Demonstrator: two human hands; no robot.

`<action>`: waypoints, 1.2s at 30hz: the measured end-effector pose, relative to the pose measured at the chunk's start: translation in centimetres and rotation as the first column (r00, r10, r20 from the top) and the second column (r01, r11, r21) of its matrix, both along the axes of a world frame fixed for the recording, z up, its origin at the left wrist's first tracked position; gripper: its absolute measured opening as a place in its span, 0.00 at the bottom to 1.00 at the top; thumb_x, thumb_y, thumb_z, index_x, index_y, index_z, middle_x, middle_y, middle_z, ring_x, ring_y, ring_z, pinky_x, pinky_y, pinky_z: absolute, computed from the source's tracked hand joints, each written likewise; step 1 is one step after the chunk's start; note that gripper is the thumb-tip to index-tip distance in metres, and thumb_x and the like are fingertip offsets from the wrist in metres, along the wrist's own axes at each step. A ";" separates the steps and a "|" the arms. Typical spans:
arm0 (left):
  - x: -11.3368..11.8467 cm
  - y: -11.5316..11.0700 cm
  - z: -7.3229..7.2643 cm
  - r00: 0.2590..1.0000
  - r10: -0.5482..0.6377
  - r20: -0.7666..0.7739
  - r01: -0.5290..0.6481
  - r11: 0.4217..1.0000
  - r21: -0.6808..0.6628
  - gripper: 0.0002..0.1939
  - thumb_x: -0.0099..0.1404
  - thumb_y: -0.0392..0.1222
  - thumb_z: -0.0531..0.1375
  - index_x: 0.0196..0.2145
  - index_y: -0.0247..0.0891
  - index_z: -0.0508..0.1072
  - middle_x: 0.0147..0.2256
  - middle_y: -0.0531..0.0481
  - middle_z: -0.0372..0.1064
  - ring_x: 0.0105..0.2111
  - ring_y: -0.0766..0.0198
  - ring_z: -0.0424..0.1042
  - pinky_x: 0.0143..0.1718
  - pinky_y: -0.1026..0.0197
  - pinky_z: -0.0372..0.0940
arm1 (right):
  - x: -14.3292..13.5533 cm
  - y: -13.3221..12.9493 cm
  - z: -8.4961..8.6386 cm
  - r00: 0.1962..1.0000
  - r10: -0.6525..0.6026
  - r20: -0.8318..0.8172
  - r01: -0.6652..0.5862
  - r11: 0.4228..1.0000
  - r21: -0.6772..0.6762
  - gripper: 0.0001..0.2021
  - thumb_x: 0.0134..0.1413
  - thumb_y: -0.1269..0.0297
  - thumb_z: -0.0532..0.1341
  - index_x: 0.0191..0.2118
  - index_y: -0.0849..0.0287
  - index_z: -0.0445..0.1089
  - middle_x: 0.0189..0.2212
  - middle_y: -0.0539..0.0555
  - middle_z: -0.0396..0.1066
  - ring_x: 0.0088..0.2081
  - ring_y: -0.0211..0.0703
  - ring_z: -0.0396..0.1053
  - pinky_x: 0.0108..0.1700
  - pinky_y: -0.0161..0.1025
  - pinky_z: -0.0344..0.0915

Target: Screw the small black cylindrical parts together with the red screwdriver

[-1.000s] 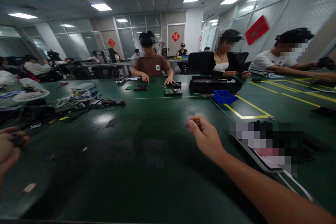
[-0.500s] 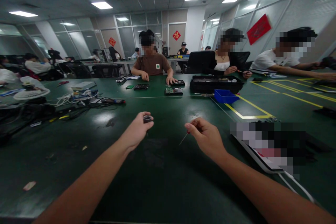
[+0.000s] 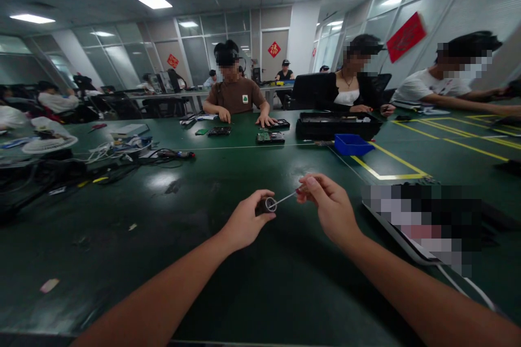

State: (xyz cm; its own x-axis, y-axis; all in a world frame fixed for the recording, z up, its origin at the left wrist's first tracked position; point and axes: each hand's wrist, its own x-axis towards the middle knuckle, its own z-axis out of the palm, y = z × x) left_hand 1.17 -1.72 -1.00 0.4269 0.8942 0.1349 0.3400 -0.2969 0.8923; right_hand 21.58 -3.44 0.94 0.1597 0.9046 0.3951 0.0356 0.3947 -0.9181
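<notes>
A small dark round part with a silver ring-shaped face (image 3: 271,205) is pinched between the thumb and fingers of my left hand (image 3: 248,219). Its ringed face is turned to the right; I cannot make out what exactly it is. My right hand (image 3: 331,203) is closed on a thin screwdriver (image 3: 287,197), whose reddish handle is mostly hidden by the fingers. The metal shaft slants down to the left, and its tip lies at the ringed face. Whether the tip is inside or only in front of it, I cannot tell. Both hands are above the green table (image 3: 228,293).
To the right lies a white-edged, partly blurred flat object (image 3: 399,238) with a white cable. Farther back are a blue bin (image 3: 353,145), a black tray (image 3: 337,126) and circuit-board devices (image 3: 271,137) near a co-worker's hands. Tangled cables (image 3: 122,168) spread at left.
My left hand has moved right and turned the round part's ringed face to the right. My right hand has raised the screwdriver, bringing its tip to that face.
</notes>
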 end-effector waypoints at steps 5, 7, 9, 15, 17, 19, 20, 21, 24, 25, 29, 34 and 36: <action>0.0 0.1 0.5 1.000 -0.004 -0.016 0.005 0.997 0.083 0.18 0.62 0.33 0.64 0.50 0.41 0.75 0.50 0.49 0.73 0.52 0.56 0.70 0.59 0.54 0.61 | 0.2 -0.1 -0.2 0.993 -0.068 0.100 0.063 0.997 0.049 0.14 0.62 0.50 0.60 0.37 0.56 0.72 0.26 0.51 0.73 0.27 0.42 0.71 0.32 0.42 0.70; 0.0 0.1 0.5 1.000 -0.005 0.002 0.005 0.995 0.100 0.19 0.62 0.33 0.64 0.51 0.42 0.75 0.51 0.50 0.73 0.54 0.56 0.69 0.60 0.54 0.60 | 0.3 -0.2 -0.3 0.987 -0.077 0.139 0.071 0.996 0.053 0.14 0.62 0.50 0.60 0.38 0.56 0.71 0.27 0.51 0.73 0.28 0.42 0.72 0.32 0.42 0.70; 0.0 0.1 0.5 1.000 -0.006 0.004 0.006 0.995 0.096 0.19 0.62 0.33 0.64 0.51 0.41 0.75 0.52 0.50 0.73 0.54 0.56 0.69 0.61 0.54 0.59 | 0.3 -0.3 -0.3 0.981 -0.093 0.170 0.083 0.995 0.062 0.13 0.63 0.51 0.59 0.39 0.56 0.71 0.27 0.51 0.74 0.29 0.42 0.72 0.33 0.42 0.70; 0.0 -0.1 0.7 1.000 -0.015 0.001 0.015 0.997 0.079 0.19 0.62 0.33 0.64 0.51 0.41 0.75 0.50 0.50 0.74 0.53 0.57 0.70 0.60 0.55 0.60 | 0.2 -0.6 -0.3 0.978 -0.098 0.184 0.085 0.993 0.082 0.12 0.64 0.52 0.59 0.40 0.56 0.71 0.29 0.52 0.76 0.30 0.43 0.74 0.35 0.42 0.71; 0.0 -0.2 0.8 1.000 -0.021 0.000 0.021 0.997 0.073 0.19 0.62 0.33 0.64 0.51 0.41 0.75 0.50 0.50 0.74 0.53 0.56 0.70 0.59 0.55 0.60 | 0.1 -0.7 -0.2 0.979 -0.102 0.178 0.088 0.992 0.085 0.12 0.64 0.52 0.59 0.40 0.55 0.71 0.29 0.52 0.75 0.30 0.43 0.74 0.35 0.42 0.71; 0.0 -0.2 0.9 1.000 -0.028 0.006 0.027 0.997 0.074 0.19 0.62 0.33 0.64 0.51 0.42 0.75 0.50 0.51 0.74 0.53 0.57 0.70 0.59 0.55 0.61 | 0.1 -0.7 -0.1 0.973 -0.125 0.194 0.108 0.990 0.095 0.12 0.65 0.53 0.58 0.39 0.55 0.70 0.29 0.51 0.75 0.30 0.43 0.74 0.35 0.42 0.70; 0.0 -0.2 0.9 1.000 -0.026 0.009 0.026 0.997 0.077 0.19 0.62 0.33 0.64 0.51 0.42 0.75 0.50 0.51 0.74 0.53 0.57 0.70 0.59 0.56 0.61 | 0.1 -0.8 -0.1 0.968 -0.138 0.211 0.119 0.987 0.104 0.11 0.66 0.53 0.58 0.39 0.55 0.70 0.29 0.51 0.75 0.30 0.43 0.73 0.35 0.42 0.70; 0.0 -0.2 0.8 1.000 -0.021 0.008 0.021 0.997 0.078 0.19 0.62 0.34 0.64 0.52 0.42 0.75 0.51 0.51 0.74 0.53 0.57 0.70 0.59 0.56 0.60 | 0.1 -0.8 -0.1 0.962 -0.151 0.228 0.127 0.985 0.116 0.11 0.66 0.54 0.57 0.40 0.55 0.70 0.29 0.51 0.75 0.30 0.43 0.73 0.36 0.41 0.70; -0.1 0.0 0.6 1.000 0.005 0.003 -0.005 0.996 0.087 0.21 0.62 0.34 0.65 0.53 0.42 0.74 0.52 0.50 0.73 0.55 0.56 0.69 0.61 0.54 0.60 | 0.2 -0.9 -0.2 0.947 -0.175 0.270 0.136 0.978 0.155 0.11 0.67 0.55 0.56 0.40 0.55 0.69 0.29 0.51 0.74 0.31 0.42 0.73 0.35 0.41 0.69; -0.1 0.0 0.4 1.000 0.011 0.005 -0.012 0.995 0.096 0.21 0.62 0.34 0.65 0.53 0.42 0.74 0.53 0.50 0.73 0.55 0.56 0.69 0.61 0.54 0.59 | 0.2 -1.0 -0.3 0.944 -0.177 0.280 0.134 0.977 0.165 0.10 0.67 0.55 0.56 0.40 0.55 0.69 0.29 0.51 0.74 0.31 0.42 0.73 0.35 0.40 0.69; -0.2 0.2 0.2 1.000 0.027 0.015 -0.029 0.990 0.135 0.21 0.62 0.32 0.65 0.53 0.41 0.74 0.53 0.50 0.73 0.56 0.57 0.69 0.62 0.54 0.59 | 0.2 -1.1 -0.3 0.946 -0.155 0.287 0.105 0.978 0.181 0.10 0.67 0.55 0.56 0.39 0.55 0.69 0.29 0.50 0.74 0.30 0.41 0.73 0.34 0.39 0.69; -0.2 0.3 0.2 0.999 0.032 -0.002 -0.032 0.990 0.139 0.21 0.62 0.32 0.65 0.53 0.41 0.74 0.54 0.49 0.72 0.56 0.57 0.69 0.61 0.53 0.60 | 0.0 -1.1 -0.1 0.959 -0.114 0.260 0.071 0.983 0.170 0.10 0.67 0.56 0.57 0.39 0.55 0.70 0.29 0.50 0.75 0.30 0.42 0.75 0.35 0.40 0.71; -0.2 0.3 0.1 1.000 0.026 -0.004 -0.025 0.990 0.142 0.21 0.62 0.32 0.65 0.53 0.42 0.74 0.53 0.50 0.72 0.56 0.57 0.69 0.61 0.54 0.60 | 0.0 -1.2 0.0 0.955 -0.127 0.269 0.080 0.981 0.178 0.09 0.66 0.57 0.57 0.40 0.55 0.70 0.29 0.50 0.76 0.31 0.42 0.75 0.35 0.40 0.71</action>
State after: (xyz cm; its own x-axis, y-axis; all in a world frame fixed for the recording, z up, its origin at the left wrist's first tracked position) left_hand 0.97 -1.46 -0.86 0.4052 0.8770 0.2583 0.3543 -0.4111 0.8399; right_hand 21.55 -4.63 0.90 0.1118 0.8081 0.5783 0.3292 0.5190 -0.7889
